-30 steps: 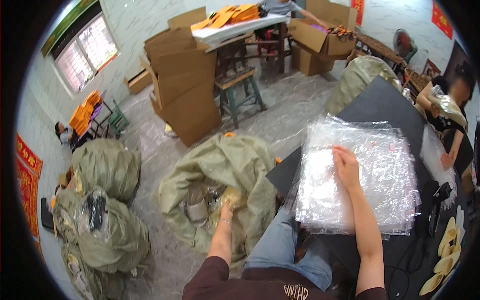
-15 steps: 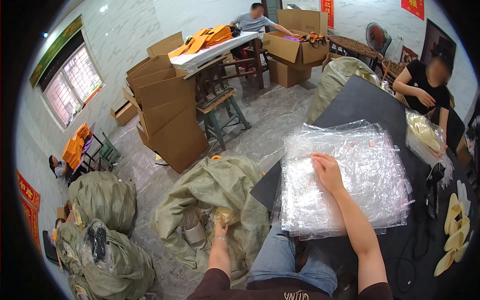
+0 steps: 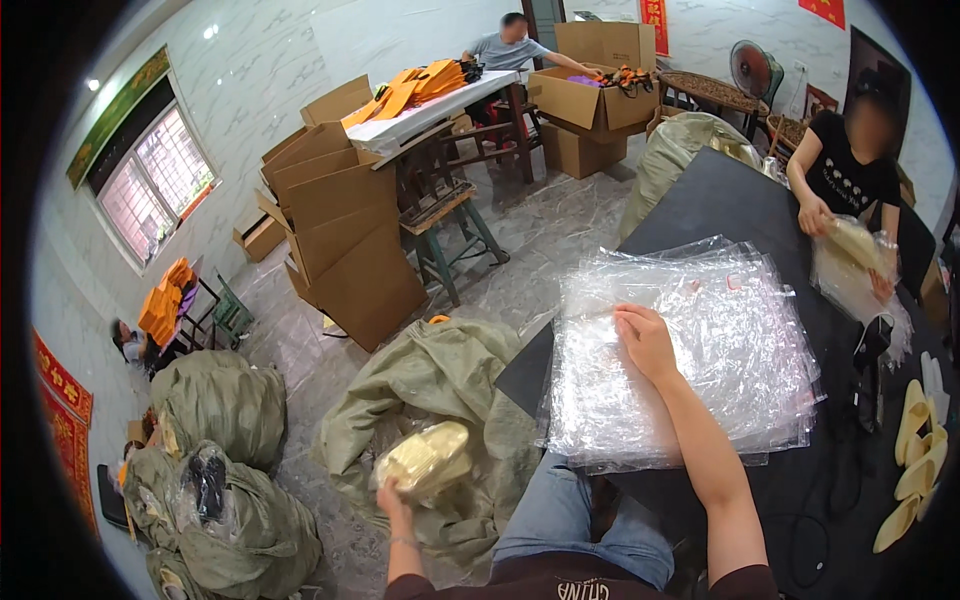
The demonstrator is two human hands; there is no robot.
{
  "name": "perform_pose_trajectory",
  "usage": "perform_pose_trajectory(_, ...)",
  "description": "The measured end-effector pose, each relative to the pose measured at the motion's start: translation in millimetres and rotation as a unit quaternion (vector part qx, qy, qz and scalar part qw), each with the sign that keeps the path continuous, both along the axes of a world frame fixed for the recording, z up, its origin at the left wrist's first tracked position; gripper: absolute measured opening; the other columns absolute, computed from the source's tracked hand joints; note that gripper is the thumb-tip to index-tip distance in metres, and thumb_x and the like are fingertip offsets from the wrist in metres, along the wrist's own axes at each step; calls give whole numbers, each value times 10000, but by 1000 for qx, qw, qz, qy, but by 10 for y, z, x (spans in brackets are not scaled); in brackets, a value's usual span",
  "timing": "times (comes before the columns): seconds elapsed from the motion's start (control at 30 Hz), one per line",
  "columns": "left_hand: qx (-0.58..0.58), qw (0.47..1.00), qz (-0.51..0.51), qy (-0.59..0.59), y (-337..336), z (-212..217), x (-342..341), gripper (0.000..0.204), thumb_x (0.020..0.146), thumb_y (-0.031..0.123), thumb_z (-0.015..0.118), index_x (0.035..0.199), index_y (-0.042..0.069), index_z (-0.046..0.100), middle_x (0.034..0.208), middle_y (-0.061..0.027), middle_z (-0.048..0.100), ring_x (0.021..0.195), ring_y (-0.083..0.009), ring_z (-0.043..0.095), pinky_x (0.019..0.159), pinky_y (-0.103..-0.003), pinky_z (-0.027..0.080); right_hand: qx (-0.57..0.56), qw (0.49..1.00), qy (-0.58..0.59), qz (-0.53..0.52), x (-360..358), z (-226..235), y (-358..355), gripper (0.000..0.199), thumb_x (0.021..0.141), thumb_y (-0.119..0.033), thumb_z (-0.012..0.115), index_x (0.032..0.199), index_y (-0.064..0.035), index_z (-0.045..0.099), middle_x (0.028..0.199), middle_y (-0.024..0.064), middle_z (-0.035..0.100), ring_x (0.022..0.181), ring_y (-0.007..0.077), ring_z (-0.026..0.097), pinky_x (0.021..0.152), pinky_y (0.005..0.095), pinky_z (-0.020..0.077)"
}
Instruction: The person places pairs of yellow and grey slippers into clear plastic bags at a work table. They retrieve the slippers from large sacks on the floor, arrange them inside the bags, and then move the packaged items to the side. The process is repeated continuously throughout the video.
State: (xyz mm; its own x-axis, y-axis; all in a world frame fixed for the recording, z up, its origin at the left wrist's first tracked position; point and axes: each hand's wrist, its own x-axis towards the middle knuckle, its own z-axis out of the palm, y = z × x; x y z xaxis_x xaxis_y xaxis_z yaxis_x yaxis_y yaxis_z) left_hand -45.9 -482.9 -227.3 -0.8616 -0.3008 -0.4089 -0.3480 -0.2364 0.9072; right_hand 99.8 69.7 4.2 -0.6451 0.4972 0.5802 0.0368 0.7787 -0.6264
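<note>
My left hand (image 3: 394, 498) grips a clear bag of pale yellow shoes (image 3: 428, 458) by its near left end, just over the mouth of a green woven sack (image 3: 365, 408). The sack slumps open on the floor beside my left leg. On the black table, my right hand (image 3: 645, 340) rests on a thick stack of clear plastic bags (image 3: 720, 385). Its fingers are pressed together at the top bag, left of the stack's middle. Loose pale yellow shoes (image 3: 908, 480) lie in a row at the table's right edge.
Across the black table (image 3: 690, 200), another person (image 3: 850, 170) handles a bagged yellow item (image 3: 850, 255). Full green sacks (image 3: 225, 405) stand at left. Folded cardboard boxes (image 3: 345, 230) and a wooden stool (image 3: 445, 215) are ahead. A second person (image 3: 505, 45) reaches into a carton (image 3: 570, 95).
My left hand has lifted the bagged shoes up from inside the sack and shifted left. My right hand stays on the bag stack. The person opposite now has both hands at the bagged item.
</note>
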Motion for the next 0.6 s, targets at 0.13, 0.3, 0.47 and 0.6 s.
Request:
perform_pose_trajectory(0.13, 70, 989, 13, 133, -763, 753, 452, 345, 748, 106, 620, 1073, 3, 575, 983, -103, 616, 872, -237, 623, 752, -345, 525, -10, 1000, 10, 10, -42, -53, 2, 165, 866, -127, 589, 963, -32, 681, 1062, 69, 659, 994, 267, 590, 892, 367, 448)
perform_pose_trajectory(0.3, 374, 900, -49, 218, -381, 1798, 456, 574, 780, 212, 659, 1286, 31, 459, 1257, -143, 543, 1123, -315, 543, 949, -476, 474, -4, 1000, 5, -14, 20, -35, 10, 171, 867, -133, 587, 972, -34, 680, 1062, 64, 662, 1010, 263, 588, 903, 370, 446)
perform_pose_trajectory(0.47, 480, 807, -254, 232, 1333, 2739, 421, 669, 842, 377, 640, 1378, 58, 397, 1387, -177, 434, 1200, -343, 484, 990, -499, 442, -150, 988, 19, -7, -4, -33, -21, 178, 874, -127, 576, 988, -35, 676, 1064, 119, 655, 966, 264, 608, 832, 328, 479)
perform_pose_trajectory(0.6, 630, 667, -395, 39, 2754, 2905, 431, 569, 873, 349, 593, 1334, 53, 442, 1353, -181, 462, 1175, -332, 505, 970, -525, 441, -90, 988, 43, -114, -9, 56, 433, 257, 912, -177, 540, 1114, -48, 634, 1097, 131, 647, 980, 244, 612, 803, 329, 494)
